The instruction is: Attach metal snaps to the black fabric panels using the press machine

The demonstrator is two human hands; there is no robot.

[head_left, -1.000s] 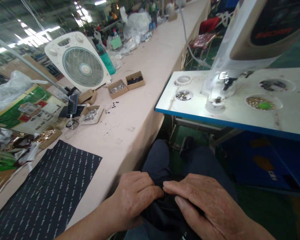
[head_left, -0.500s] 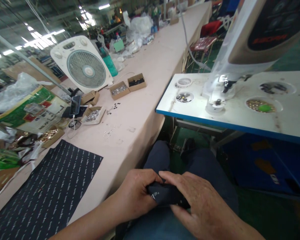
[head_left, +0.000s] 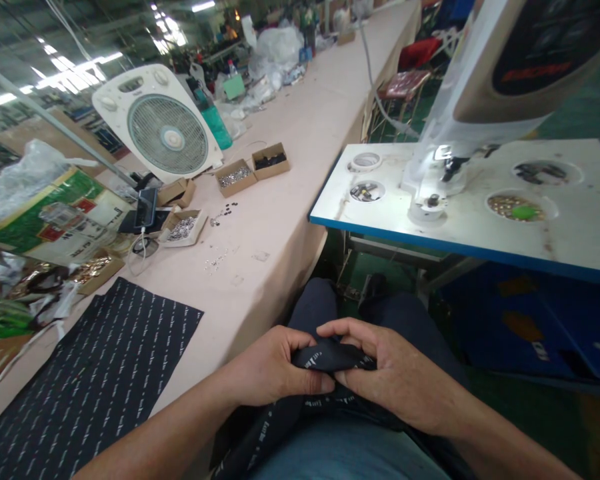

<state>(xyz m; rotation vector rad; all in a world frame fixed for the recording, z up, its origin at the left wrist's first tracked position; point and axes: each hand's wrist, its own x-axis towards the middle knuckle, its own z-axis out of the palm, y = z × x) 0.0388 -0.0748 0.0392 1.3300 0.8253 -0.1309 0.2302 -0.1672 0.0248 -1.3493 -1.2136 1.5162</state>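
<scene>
A dark fabric piece with white printed lettering [head_left: 325, 358] is bunched up between both hands above my lap. My left hand [head_left: 275, 367] pinches its left end, thumb along the lower edge. On the other end, my right hand [head_left: 380, 370] grips the fabric with its thumb below and fingers curled over the top. More of the printed fabric hangs down over my lap to the lower left. A flat sheet of the same printed black fabric [head_left: 105, 360] lies on the long table at the left.
At right stands a press machine [head_left: 430, 193] on a white, blue-edged table [head_left: 380, 220] with small-part cups. On the pink-covered table [head_left: 260, 293] are a fan [head_left: 165, 127], small boxes of metal parts [head_left: 183, 228], a phone [head_left: 146, 207] and loose bits.
Both hands have rolled the fabric so more printed lettering faces me. My right hand has turned and its fingers now curl over the fabric's top. The view has shifted slightly.
</scene>
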